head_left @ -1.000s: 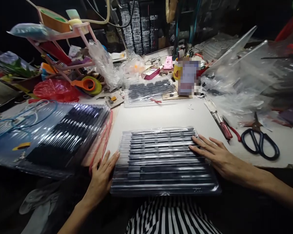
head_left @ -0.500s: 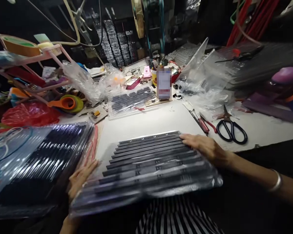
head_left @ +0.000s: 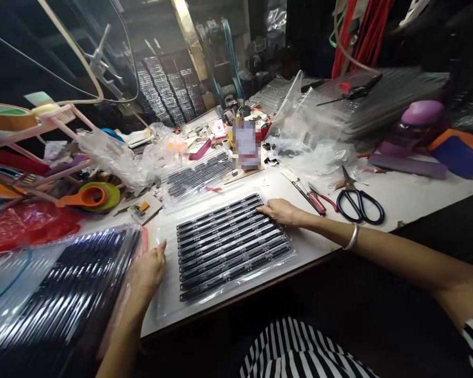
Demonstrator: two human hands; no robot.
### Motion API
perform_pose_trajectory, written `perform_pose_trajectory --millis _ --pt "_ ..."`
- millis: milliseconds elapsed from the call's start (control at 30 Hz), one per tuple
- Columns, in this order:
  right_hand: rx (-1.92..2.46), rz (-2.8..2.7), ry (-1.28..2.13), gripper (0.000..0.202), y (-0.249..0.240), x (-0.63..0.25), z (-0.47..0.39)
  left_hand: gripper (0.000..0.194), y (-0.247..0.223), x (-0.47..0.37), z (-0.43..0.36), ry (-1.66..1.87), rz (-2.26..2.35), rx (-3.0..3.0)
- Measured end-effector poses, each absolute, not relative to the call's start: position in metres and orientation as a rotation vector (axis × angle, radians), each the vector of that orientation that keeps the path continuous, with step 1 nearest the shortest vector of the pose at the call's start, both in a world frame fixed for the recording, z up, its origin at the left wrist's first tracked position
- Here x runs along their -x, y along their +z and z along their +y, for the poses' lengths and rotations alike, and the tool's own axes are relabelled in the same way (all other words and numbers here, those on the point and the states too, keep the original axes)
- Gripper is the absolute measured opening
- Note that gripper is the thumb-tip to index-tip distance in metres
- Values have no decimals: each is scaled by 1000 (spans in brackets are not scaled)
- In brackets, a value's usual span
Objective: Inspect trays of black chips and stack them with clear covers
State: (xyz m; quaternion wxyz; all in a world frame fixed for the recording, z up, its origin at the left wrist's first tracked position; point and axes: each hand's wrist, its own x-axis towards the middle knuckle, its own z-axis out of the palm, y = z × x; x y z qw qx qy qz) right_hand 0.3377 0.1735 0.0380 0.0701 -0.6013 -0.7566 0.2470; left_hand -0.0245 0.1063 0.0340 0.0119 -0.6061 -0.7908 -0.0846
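A clear plastic tray [head_left: 166, 294] lies on the white table in front of me, loaded with several rows of slim black strips [head_left: 228, 241]. My left hand [head_left: 147, 268] is closed at the tray's left edge, fingers curled and the thumb side up. At the far right corner, my right hand [head_left: 281, 212] pinches the rim, its fingertips reaching over the ends of the strips. Left of my left hand rises a stack of similar filled trays [head_left: 63, 289], with a thin blue cord on top.
Another tray of strips [head_left: 199, 176] lies farther back, beside a blurred-out upright phone-like object [head_left: 247, 144]. Scissors [head_left: 360, 202], red-handled pliers [head_left: 325, 200] and crumpled clear plastic [head_left: 315, 149] are at the right. A pink rack [head_left: 59, 123] and an orange tape holder [head_left: 90, 197] stand left.
The tray has come down from a tilted, raised position near my body to lie flat on the table. Both hands moved with it, and my view has shifted to the right.
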Motion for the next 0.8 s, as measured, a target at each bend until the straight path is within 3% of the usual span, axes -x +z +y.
perform_pose_trajectory --millis 167,333,467,600,800 --pt "1996 -2383 524 59 40 -332 172 65 26 11 108 -23 -2570 1678" --pt "1950 -2512 232 50 44 -331 163 60 23 -31 98 8 -2060 2213" --pt "1640 -2677 26 42 42 -326 164 69 24 -64 99 20 -1833 2457" --pt "1117 -2890 90 43 28 -308 174 73 31 -68 104 -27 -1764 2498" --pt "1001 -2819 89 65 6 -292 180 69 17 -66 101 -138 -1878 2469"
